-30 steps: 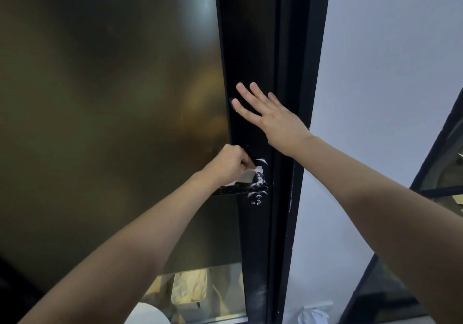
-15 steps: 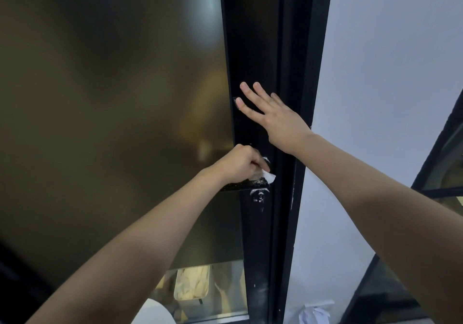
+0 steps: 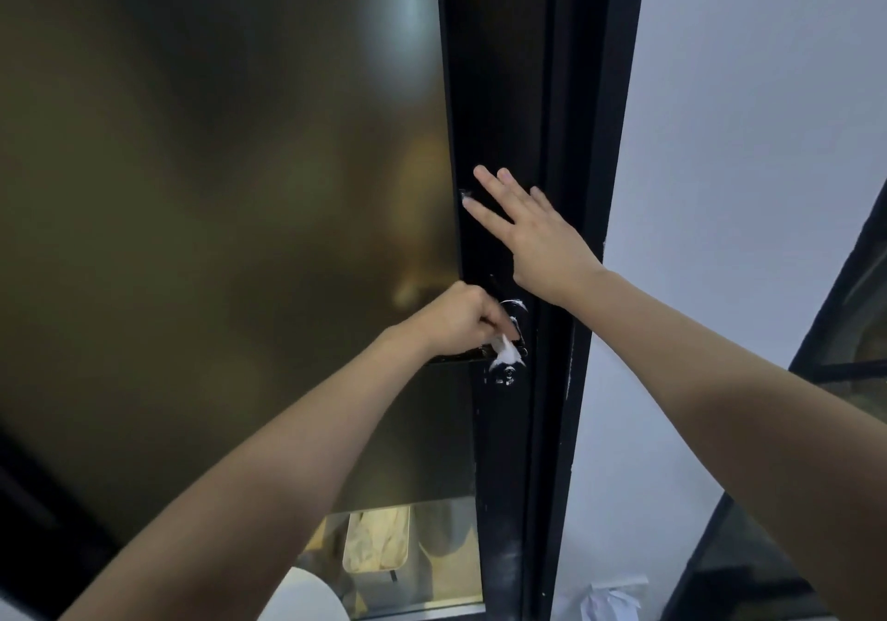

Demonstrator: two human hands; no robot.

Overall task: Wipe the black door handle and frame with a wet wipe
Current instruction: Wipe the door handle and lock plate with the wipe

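A black door frame runs top to bottom through the middle of the view, beside a frosted dark glass panel. A black lever handle sticks out to the left from the frame, with a keyhole just below its base. My left hand is closed on a white wet wipe and presses it on the handle's base. My right hand lies flat on the frame above the handle, fingers spread and pointing up-left.
A white wall fills the right side. Another black-framed glass panel stands at the far right. Crumpled white paper lies at the wall's foot. Through the clear lower glass, a pale tray shows; a white round object is at the bottom edge.
My left hand has slid the wipe right along the handle, from the lever to its base near the keyhole. My right hand has stayed flat on the frame.
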